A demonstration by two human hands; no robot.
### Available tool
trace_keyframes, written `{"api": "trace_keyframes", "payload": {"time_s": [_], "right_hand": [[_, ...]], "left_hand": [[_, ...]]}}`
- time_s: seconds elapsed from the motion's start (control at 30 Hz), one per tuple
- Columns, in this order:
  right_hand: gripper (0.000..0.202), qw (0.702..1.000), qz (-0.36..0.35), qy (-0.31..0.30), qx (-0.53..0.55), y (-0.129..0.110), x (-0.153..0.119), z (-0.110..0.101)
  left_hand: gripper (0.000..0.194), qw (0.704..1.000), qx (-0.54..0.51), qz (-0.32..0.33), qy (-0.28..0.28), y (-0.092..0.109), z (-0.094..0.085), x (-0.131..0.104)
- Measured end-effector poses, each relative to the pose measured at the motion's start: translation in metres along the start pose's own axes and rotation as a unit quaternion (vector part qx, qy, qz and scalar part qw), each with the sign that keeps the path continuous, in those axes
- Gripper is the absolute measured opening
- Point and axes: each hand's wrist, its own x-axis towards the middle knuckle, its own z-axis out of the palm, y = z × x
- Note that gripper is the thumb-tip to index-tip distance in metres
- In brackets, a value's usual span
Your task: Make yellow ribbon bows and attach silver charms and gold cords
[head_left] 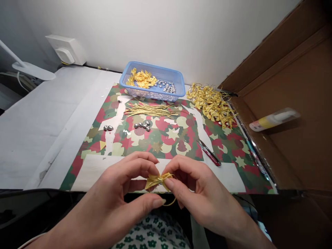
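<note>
1. Right hand pinches the yellow ribbon bow by the front edge of the table.
2. Left hand curls alongside, grip unclear.
3. Leftward, table runs wide; cardboard panel bounds the right.

yellow bow: partly behind right thumb | lamp: cut at left edge | bottle label: blurred

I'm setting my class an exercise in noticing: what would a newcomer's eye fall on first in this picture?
Probably the left hand and right hand in the near middle, with a small yellow bow between them. Next, the blue basket at the far edge of the patterned sheet, holding yellow pieces and silvery beads. Then the tangled yellow heap right of it.
</note>
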Motion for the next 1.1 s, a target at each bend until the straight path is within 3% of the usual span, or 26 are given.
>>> {"api": "trace_keyframes", "payload": {"time_s": [0.17, 0.43, 0.77, 0.97, 1.1], "right_hand": [[0.014, 0.999, 0.017, -0.023, 0.027, 0.0, 0.002, -0.001], [0.019, 0.997, 0.038, -0.037, 0.06, 0.005, 0.001, 0.0], [0.014, 0.999, 0.011, -0.016, 0.041, 0.006, -0.001, -0.001], [0.014, 0.999, 0.013, -0.005, 0.04, 0.006, 0.0, -0.001], [0.015, 0.999, 0.023, -0.013, 0.046, 0.005, -0.001, -0.002]], "left_hand": [[0.015, 0.996, 0.067, 0.059, 0.017, 0.002, 0.002, 0.005], [0.017, 0.989, 0.122, 0.085, 0.021, 0.003, 0.002, 0.005], [0.017, 0.991, 0.108, 0.047, -0.055, 0.01, -0.003, 0.005], [0.022, 0.994, 0.093, 0.043, -0.034, 0.008, -0.006, 0.007], [0.017, 0.994, 0.096, 0.021, -0.053, 0.01, -0.007, 0.007]]}}
